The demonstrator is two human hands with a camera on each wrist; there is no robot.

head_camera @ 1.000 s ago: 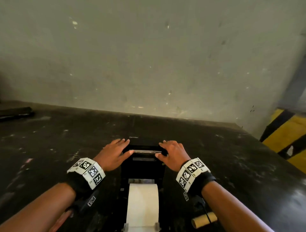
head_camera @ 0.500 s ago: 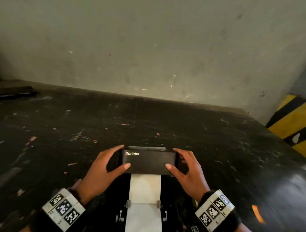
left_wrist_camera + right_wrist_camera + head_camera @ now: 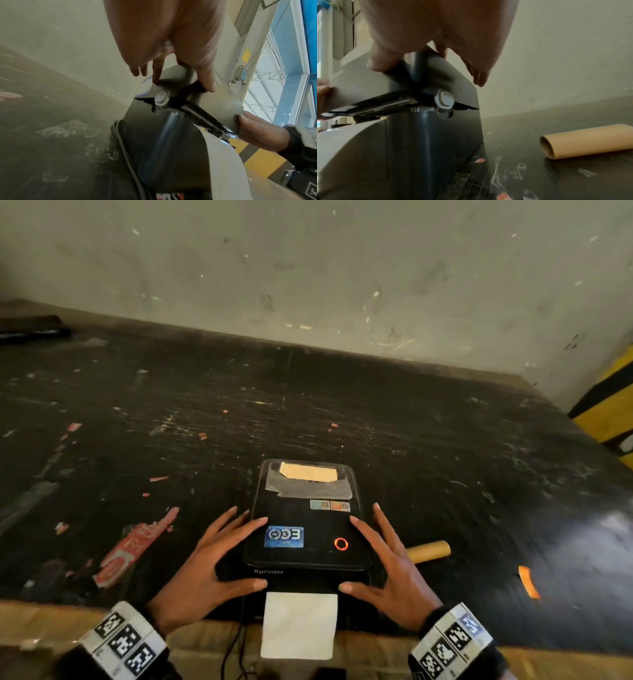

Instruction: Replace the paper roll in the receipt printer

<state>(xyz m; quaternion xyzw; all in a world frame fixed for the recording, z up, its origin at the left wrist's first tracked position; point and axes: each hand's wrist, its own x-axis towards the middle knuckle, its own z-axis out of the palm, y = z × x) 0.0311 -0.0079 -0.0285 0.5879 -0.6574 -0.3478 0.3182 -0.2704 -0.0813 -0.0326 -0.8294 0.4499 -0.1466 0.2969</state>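
Both hands' fingers (image 3: 239,525) spread flat on the printer lid (image 3: 305,518), paper strip (image 3: 298,628) out front

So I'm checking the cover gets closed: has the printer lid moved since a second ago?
Yes. The lid has swung down toward the printer body; wrist views show a small gap left.

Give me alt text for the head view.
Both hands, left and right, press on the lid of a black printer, paper hanging from its front slot. An empty core lies on the table to its right.
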